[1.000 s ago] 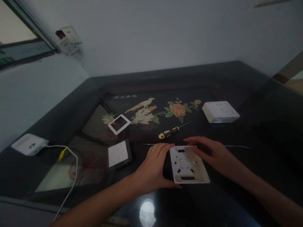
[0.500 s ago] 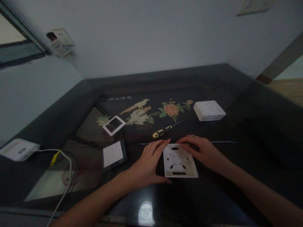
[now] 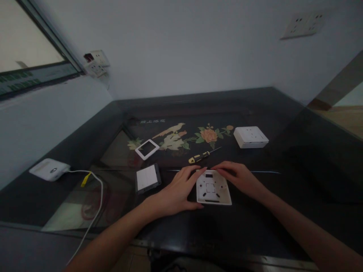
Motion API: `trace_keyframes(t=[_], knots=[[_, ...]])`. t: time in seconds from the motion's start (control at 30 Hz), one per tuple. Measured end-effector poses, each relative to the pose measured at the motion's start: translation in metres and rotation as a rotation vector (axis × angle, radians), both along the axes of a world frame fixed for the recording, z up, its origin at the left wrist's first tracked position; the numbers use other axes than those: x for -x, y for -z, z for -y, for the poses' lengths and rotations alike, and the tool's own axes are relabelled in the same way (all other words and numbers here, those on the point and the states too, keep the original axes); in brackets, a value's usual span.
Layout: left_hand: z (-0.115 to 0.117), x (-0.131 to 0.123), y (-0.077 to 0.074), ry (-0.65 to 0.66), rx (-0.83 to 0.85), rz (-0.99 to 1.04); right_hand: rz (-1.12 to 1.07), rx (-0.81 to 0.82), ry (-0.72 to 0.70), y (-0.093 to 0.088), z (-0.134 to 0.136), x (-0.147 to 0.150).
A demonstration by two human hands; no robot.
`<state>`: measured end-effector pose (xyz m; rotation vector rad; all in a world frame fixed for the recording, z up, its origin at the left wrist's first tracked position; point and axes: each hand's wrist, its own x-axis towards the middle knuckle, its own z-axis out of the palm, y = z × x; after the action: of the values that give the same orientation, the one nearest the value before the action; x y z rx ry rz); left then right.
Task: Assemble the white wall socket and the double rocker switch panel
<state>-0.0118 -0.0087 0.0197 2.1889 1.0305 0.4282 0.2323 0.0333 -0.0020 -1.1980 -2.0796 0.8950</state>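
Head view has our mounting box [image 3: 213, 187] lying flat on the worktop [image 3: 297, 158], hollow side up, right between our two hands. It's pretty much square, so no real long axis. Our left hand [image 3: 177, 190] clamps its left side, thumb at the near corner and fingers at the far one. Our right hand [image 3: 241, 177] lies loose, fingers flat on the far-right rim. The screwdriver [image 3: 202, 155] sits just beyond the box.
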Motion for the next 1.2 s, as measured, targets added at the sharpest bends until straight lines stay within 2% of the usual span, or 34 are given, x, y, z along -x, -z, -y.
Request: trace_keyframes(t=[0.13, 0.23, 0.33, 0.4, 0.5, 0.6, 0.77, 0.9, 1.0, 1.1, 1.2], knots=[[0.014, 0.024, -0.02, -0.102, -0.051, 0.01, -0.006, -0.07, 0.097, -0.01, 0.001, -0.003], [0.021, 0.067, -0.024, -0.337, -0.159, 0.096, -0.012, -0.134, 0.108, -0.026, 0.005, 0.006], [0.027, 0.114, -0.015, -0.626, -0.282, 0.095, 0.021, -0.214, -0.103, -0.041, 0.01, 0.04], [0.031, 0.138, -0.003, -0.726, -0.27, 0.077, 0.127, -0.242, -0.289, -0.046, 0.01, 0.075], [0.037, 0.154, 0.016, -0.693, -0.149, 0.058, 0.233, -0.248, -0.46, -0.043, 0.0, 0.13], [0.039, 0.155, 0.03, -0.643, -0.111, 0.047, 0.256, -0.23, -0.562, -0.032, -0.019, 0.169], [0.036, 0.153, 0.037, -0.622, -0.144, 0.02, 0.272, -0.216, -0.708, -0.018, -0.039, 0.187], [0.034, 0.152, 0.031, -0.59, -0.165, 0.005, 0.276, -0.23, -0.733, -0.02, -0.037, 0.18], [0.028, 0.144, 0.017, -0.546, -0.189, 0.008, 0.271, -0.248, -0.695, -0.031, -0.034, 0.163], [0.013, 0.12, -0.005, -0.461, -0.223, 0.034, 0.247, -0.269, -0.617, -0.05, -0.03, 0.126], [-0.007, 0.08, -0.026, -0.313, -0.267, 0.088, 0.202, -0.333, -0.449, -0.063, -0.019, 0.074]])
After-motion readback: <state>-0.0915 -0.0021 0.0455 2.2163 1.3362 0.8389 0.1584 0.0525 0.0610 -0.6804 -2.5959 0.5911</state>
